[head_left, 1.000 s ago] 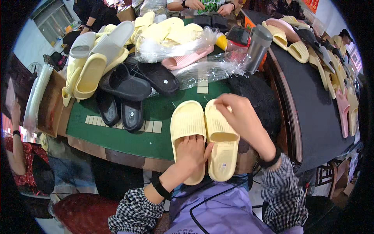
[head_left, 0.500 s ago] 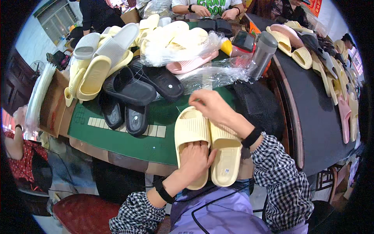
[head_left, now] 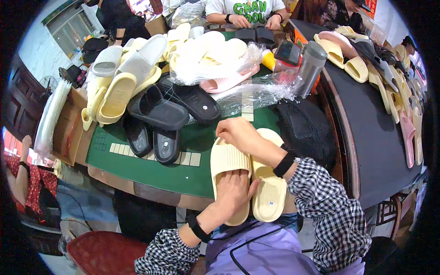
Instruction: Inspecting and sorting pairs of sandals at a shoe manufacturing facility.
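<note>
A pair of cream slide slippers lies side by side in front of me, toes away. My left hand (head_left: 233, 190) reaches into the left slipper (head_left: 229, 158), its fingers under the ribbed strap and partly hidden, the thumb out by the inner edge. My right hand (head_left: 236, 134) crosses over to that slipper's toe, fingers curled and pinched together at the toe's left side. What they pinch, if anything, is too small to make out. Beside it, the right slipper (head_left: 269, 197) has a small round sticker on its heel and is partly covered by my right forearm.
Black slides (head_left: 158, 107) lie left of centre on the green mat (head_left: 110, 162). Behind them are piled cream and grey slides, a pink slide (head_left: 229, 82) and clear plastic bags. A grey tumbler (head_left: 311, 68) stands at the right. A carton (head_left: 68, 133) holds white strands. More slides line the right-hand table (head_left: 362, 119).
My right hand has moved slightly down and left over the left slipper's toe. A thin strand seen there earlier no longer shows clearly. My left hand stays inside the slipper. The view has shifted slightly.
</note>
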{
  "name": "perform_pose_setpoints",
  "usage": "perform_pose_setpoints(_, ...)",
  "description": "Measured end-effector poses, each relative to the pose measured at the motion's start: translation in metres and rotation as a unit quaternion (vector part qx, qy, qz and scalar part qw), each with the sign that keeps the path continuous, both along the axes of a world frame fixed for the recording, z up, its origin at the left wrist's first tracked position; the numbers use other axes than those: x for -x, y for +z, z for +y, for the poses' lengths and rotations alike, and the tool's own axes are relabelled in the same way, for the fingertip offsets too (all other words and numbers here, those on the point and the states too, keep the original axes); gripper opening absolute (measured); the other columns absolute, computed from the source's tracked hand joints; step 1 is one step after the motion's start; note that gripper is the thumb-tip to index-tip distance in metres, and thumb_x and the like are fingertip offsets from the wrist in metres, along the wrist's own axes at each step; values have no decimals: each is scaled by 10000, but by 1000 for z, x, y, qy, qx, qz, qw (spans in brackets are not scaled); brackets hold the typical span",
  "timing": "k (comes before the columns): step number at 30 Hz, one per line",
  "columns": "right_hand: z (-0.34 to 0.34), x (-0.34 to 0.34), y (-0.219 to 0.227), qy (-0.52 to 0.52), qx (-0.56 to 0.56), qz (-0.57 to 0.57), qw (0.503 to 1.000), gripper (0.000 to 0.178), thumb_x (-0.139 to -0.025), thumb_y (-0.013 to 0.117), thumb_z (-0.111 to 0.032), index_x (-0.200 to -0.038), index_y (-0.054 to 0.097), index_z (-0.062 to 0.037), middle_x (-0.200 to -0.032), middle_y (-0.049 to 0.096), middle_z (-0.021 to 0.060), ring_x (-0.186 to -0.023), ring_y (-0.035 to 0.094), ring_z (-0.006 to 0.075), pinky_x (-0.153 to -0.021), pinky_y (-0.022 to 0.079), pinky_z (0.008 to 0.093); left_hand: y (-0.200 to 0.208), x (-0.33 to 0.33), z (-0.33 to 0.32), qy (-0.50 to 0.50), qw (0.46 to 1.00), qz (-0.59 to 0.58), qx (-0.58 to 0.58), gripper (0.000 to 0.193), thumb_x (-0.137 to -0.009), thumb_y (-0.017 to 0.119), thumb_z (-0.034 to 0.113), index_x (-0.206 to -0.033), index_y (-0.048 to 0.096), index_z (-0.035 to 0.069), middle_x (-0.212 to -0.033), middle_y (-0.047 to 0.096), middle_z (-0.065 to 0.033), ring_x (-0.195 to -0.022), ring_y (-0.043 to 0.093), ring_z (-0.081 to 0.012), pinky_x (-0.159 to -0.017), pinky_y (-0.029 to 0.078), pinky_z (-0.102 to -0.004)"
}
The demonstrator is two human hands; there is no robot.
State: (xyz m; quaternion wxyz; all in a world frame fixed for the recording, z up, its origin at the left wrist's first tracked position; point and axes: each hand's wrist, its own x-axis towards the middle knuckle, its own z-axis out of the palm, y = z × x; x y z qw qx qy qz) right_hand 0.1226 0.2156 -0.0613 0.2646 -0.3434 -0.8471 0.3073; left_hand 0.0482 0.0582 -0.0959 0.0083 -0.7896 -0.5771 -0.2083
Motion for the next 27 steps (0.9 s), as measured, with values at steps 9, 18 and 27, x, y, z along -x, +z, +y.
perform_pose_setpoints(9, 2, -4, 6, -25, 35, 63, 997, 136, -839, 651, -125, -915, 689, -19, -846, 699, 138, -790, 685, 256, -728, 528, 338, 2, 6, 4, -27, 999, -12, 24, 499, -925, 563, 416, -952, 567, -82, -854, 596, -269, -805, 578, -411, -796, 460, -473)
perform_pose_setpoints(18, -13, 15, 0, 27, 21, 8, 999, 143, -816, 653, -124, -910, 713, -34, -868, 710, 143, -821, 684, 305, -762, 536, 371, 11, 5, 5, 13, 981, 15, 191, 483, -895, 598, 427, -974, 584, -49, -857, 604, -237, -798, 606, -384, -726, 500, -461)
perform_pose_setpoints(27, 6, -58, 24, -73, 9, 114, 991, 139, -808, 657, -134, -891, 719, -41, -816, 705, 133, -762, 696, 260, -720, 542, 355, 53, 16, -21, -54, 998, -22, 14, 396, -855, 682, 256, -1062, 602, -72, -999, 632, -248, -927, 618, -409, -880, 483, -459)
